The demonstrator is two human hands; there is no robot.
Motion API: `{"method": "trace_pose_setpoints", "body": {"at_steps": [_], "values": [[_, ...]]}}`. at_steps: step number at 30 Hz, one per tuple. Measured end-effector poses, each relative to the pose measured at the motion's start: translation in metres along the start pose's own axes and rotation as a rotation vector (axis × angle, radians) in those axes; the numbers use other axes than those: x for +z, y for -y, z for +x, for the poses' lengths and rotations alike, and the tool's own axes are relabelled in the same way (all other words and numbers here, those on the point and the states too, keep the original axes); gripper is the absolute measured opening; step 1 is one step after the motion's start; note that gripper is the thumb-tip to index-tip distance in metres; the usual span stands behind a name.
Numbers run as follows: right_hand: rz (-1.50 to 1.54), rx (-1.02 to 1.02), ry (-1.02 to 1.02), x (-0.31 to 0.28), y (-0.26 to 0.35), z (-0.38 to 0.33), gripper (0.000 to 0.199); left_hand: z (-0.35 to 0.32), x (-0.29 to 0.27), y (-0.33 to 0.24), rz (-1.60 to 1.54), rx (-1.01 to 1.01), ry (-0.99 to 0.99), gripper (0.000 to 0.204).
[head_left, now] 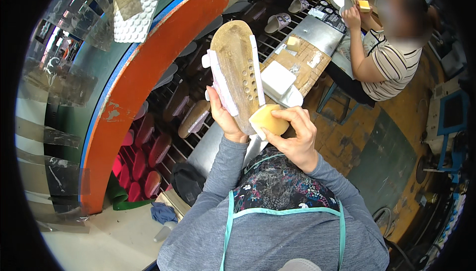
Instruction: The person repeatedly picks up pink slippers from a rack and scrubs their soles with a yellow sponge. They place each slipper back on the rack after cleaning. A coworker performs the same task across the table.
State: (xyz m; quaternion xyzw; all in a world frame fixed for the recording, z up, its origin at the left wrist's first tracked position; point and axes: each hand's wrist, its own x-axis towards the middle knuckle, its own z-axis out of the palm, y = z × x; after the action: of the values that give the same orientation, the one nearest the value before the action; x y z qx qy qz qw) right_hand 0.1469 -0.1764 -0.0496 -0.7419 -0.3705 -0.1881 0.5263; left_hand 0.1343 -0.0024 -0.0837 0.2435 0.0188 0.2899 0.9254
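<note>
My left hand (226,118) is wrapped round the narrow end of a shoe last (234,68), held up before my apron with its sole side up. Its bottom is worn brown, with several round holes along one side. Pale lilac upper material (221,85) lines both its long edges. Between the fingers and thumb of my right hand (300,137) is a yellow sponge (270,120) with a white edge. The sponge is right beside the last's narrow end; whether they touch I cannot tell.
A worktable (317,48) ahead bears a white plastic container (277,79) and a yellow block (293,43). Metal bars behind the last carry several shoes (196,117). An orange curved machine edge (124,97) rises at left. A co-worker (389,65) sits at right, holding a shoe and sponge.
</note>
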Motion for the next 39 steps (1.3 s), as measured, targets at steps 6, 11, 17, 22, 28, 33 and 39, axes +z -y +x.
{"method": "trace_pose_setpoints", "body": {"at_steps": [6,11,17,22,28,33,39], "values": [[0.022,0.171,-0.010,-0.003,-0.017,0.007,0.037,0.008,-0.010,-0.002,-0.129,-0.098,0.007,0.060],[0.052,0.207,-0.015,-0.003,-0.021,0.009,0.037,0.012,-0.020,-0.002,-0.171,-0.106,-0.040,0.060],[-0.082,0.066,0.007,0.005,-0.020,0.014,0.040,0.009,-0.018,0.003,-0.030,-0.037,-0.090,0.058],[-0.090,-0.014,-0.045,0.000,-0.025,0.029,0.044,0.011,-0.011,0.008,-0.001,-0.044,-0.114,0.059],[-0.082,-0.061,0.135,0.008,-0.022,0.020,0.042,0.022,-0.006,0.014,-0.085,0.049,-0.039,0.057],[0.023,-0.002,0.106,0.000,-0.026,0.010,0.039,0.028,-0.003,0.008,0.009,0.160,-0.156,0.059],[0.102,0.031,0.074,-0.002,-0.027,0.010,0.038,0.022,0.007,0.031,0.044,0.109,-0.136,0.062]]}}
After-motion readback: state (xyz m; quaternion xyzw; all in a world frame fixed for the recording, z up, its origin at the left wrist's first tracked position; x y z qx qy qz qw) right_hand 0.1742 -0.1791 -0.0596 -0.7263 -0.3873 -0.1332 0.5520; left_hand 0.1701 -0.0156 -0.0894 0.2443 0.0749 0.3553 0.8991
